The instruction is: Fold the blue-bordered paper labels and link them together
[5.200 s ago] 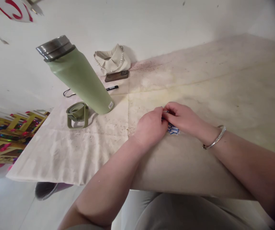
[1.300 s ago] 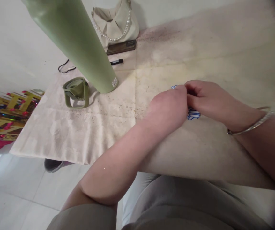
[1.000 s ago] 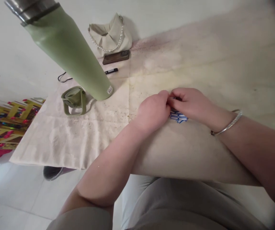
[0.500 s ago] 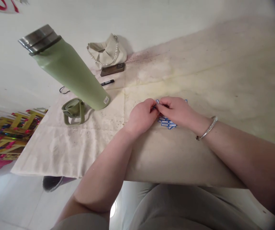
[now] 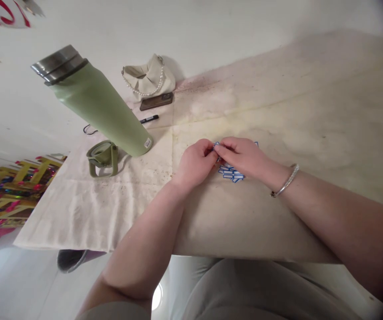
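My left hand (image 5: 196,162) and my right hand (image 5: 240,153) meet fingertip to fingertip just above the table. Both are closed in a pinch round a small blue-and-white piece (image 5: 217,146), mostly covered by the fingers. Under and beside my right hand lies a cluster of small white rectangular pieces with blue edges (image 5: 231,173), laid close together on the cloth. Part of this cluster is hidden by that hand, and a blue edge peeks out beyond its knuckles. A silver bracelet circles my right wrist.
On the left stand a tall green bottle (image 5: 105,106) without its lid and the green lid (image 5: 102,158). Behind are a cream handbag (image 5: 149,78) with a pearl strap, a phone (image 5: 156,102) and a black marker (image 5: 149,119). A beige cloth (image 5: 78,213) covers the table; a bin (image 5: 71,261) sits below.
The view has tilted slightly, so everything sits a little lower. My fingers have shifted slightly around the small piece, and more of its blue edge shows between them.
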`<state>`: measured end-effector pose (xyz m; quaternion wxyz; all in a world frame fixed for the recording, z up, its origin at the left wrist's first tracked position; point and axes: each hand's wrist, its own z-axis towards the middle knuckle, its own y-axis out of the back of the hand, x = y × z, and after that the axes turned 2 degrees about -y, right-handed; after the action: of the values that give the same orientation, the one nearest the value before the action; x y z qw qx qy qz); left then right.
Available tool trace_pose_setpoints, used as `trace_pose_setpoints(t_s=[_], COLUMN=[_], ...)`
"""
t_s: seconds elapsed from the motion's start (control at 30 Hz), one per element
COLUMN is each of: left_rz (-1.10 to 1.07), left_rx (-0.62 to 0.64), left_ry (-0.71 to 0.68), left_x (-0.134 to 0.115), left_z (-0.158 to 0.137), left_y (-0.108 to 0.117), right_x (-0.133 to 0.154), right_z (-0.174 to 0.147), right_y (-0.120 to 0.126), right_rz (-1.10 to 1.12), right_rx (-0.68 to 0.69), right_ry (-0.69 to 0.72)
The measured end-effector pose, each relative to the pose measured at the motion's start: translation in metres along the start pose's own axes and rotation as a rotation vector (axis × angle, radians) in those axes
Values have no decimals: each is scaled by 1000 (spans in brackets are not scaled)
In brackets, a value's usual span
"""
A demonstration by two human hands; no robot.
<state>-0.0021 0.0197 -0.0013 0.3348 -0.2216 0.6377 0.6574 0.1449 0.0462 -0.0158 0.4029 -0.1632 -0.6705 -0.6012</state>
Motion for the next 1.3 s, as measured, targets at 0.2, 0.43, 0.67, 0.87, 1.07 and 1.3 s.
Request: trace_pose_setpoints(t_s=[0.2,0.43,0.67,0.87,1.07,1.3], left_rz=[-21,29,168,239,246,258], left_rx=[7,1,-6,-19,0,16], left_ry=[28,9,-43,-92,-77,-81], left_x=[-2,-3,-2,0,-3,-4], left_z=[0,0,-1,-2,-3,-3], left_y=[1,0,-1,-2,-2,-2], right_x=[2,4,5,5,6,6], right_z=[-1,-2,-2,-3,-3,-3], right_y=[0,1,1,1,1,0], right_rz=[9,-2,-39,-58,-103,-112], right_rx=[-10,11,18,25,25,45], right_ry=[-2,-3,0,13,8,7])
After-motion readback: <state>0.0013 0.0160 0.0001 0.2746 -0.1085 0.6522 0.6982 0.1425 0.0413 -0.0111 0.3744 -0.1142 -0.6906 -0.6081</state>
